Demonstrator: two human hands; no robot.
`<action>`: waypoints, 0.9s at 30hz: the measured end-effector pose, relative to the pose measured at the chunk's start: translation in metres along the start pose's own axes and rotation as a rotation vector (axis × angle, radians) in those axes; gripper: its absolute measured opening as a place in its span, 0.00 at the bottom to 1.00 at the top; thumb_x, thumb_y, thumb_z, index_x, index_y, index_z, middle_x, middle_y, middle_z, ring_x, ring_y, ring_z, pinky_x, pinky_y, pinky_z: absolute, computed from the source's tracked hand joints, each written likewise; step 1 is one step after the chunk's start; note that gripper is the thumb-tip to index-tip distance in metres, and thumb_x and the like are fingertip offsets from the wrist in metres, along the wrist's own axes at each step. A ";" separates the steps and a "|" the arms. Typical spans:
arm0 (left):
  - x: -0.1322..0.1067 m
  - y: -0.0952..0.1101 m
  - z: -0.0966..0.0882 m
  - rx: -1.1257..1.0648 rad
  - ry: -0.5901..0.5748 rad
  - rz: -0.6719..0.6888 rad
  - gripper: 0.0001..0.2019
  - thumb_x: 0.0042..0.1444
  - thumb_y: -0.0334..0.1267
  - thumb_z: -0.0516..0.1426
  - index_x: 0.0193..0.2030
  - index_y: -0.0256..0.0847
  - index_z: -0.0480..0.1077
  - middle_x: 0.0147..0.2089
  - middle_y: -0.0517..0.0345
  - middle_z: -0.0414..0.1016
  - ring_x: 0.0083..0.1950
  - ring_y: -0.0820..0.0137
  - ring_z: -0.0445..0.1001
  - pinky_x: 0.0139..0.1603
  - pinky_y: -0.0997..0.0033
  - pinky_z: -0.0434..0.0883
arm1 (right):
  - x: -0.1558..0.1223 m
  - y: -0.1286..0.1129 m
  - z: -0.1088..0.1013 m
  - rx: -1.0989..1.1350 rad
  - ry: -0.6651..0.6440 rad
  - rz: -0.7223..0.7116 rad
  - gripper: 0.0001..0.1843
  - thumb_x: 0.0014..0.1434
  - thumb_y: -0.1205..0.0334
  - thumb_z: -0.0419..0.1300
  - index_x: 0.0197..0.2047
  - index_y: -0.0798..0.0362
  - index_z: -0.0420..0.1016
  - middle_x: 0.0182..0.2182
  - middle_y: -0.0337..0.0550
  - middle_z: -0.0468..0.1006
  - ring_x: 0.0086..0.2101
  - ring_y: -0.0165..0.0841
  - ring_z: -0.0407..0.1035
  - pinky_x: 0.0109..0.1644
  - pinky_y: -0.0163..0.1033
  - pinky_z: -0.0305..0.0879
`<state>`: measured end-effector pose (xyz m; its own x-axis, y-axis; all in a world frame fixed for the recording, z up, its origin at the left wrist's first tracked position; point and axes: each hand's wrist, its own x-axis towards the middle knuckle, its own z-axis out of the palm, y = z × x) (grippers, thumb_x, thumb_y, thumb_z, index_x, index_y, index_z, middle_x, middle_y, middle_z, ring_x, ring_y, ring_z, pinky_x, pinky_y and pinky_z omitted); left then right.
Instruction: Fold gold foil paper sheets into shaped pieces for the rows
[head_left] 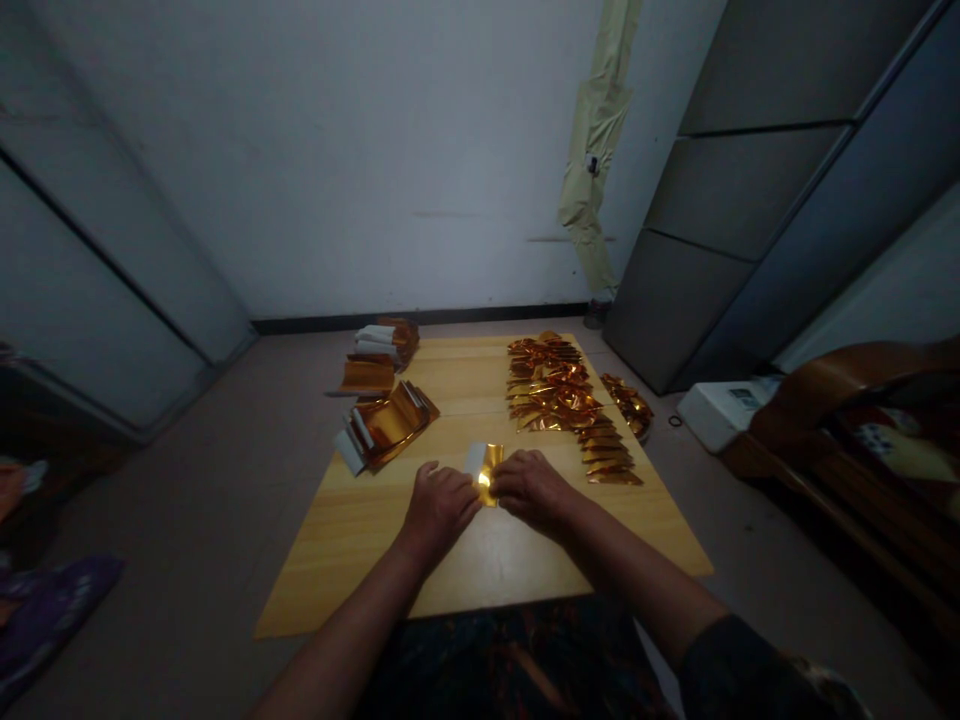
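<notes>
Two hands (439, 505) (532, 487) pinching foil sheet (489, 462), yellow table (352, 540), white wall (337, 150)

A pale yellow wooden worktop (480, 560) sat low over the floor. A stack of gold foil sheets (390, 425) overhung its left edge. A heap of folded gold pieces (551, 390) and a neat row of them (609, 458) lay towards the right, and a small gold sheet (487, 462) near the middle.

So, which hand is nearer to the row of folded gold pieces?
Right. The right hand lies just left of the row; the left hand is farther left, beyond it.
</notes>
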<state>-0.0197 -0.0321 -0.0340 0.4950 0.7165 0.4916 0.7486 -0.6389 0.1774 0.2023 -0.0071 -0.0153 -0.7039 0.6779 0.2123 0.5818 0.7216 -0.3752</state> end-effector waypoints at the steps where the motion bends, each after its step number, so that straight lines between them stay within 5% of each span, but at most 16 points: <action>1: -0.001 0.000 0.000 0.012 0.014 0.011 0.06 0.62 0.41 0.56 0.38 0.48 0.76 0.38 0.60 0.80 0.40 0.67 0.73 0.56 0.51 0.56 | 0.001 0.000 0.000 -0.001 0.003 0.001 0.06 0.61 0.61 0.62 0.42 0.44 0.78 0.44 0.37 0.79 0.43 0.35 0.64 0.46 0.42 0.49; 14: 0.000 0.001 0.006 0.077 0.125 0.059 0.08 0.63 0.37 0.54 0.33 0.45 0.73 0.36 0.62 0.80 0.37 0.70 0.73 0.60 0.49 0.56 | -0.002 -0.006 -0.001 -0.037 0.026 -0.017 0.07 0.63 0.58 0.60 0.44 0.47 0.75 0.43 0.41 0.76 0.43 0.35 0.63 0.46 0.41 0.49; 21: -0.002 0.003 -0.005 0.022 0.031 0.053 0.06 0.59 0.38 0.58 0.42 0.48 0.74 0.43 0.60 0.80 0.41 0.66 0.74 0.64 0.43 0.52 | -0.001 -0.003 0.002 -0.067 0.029 -0.023 0.08 0.64 0.55 0.58 0.44 0.47 0.76 0.42 0.42 0.77 0.42 0.35 0.63 0.45 0.41 0.49; 27: 0.000 0.002 -0.003 0.047 0.085 0.083 0.06 0.61 0.35 0.56 0.40 0.48 0.74 0.40 0.61 0.80 0.39 0.69 0.75 0.67 0.42 0.49 | -0.001 0.000 0.007 -0.059 0.058 -0.015 0.08 0.64 0.56 0.58 0.44 0.48 0.76 0.42 0.42 0.76 0.42 0.35 0.63 0.45 0.41 0.49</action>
<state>-0.0196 -0.0343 -0.0315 0.5185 0.6337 0.5741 0.7274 -0.6798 0.0935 0.1997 -0.0089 -0.0214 -0.6888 0.6729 0.2697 0.5958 0.7374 -0.3182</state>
